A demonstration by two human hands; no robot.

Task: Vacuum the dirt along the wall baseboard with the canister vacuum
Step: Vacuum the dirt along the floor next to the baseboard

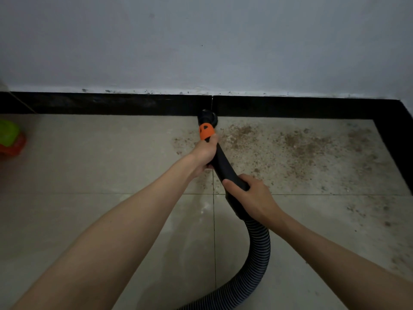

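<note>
Nozzle (209,117) sits at the black baseboard (134,105) beside dirt (290,146), left hand (204,152) wrapped round the rigid wand (220,162), right hand (252,198) gripping its rear end, probably light, hose (257,253) floppy.

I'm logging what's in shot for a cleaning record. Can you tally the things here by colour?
Black: 3, the brush nozzle, the wand tube and the baseboard
Orange: 1, the collar on the wand
Grey and black ribbed: 1, the hose
Green and red-orange: 1, a plastic object at the left edge
Brown: 1, the dirt patch
Total: 7
</note>
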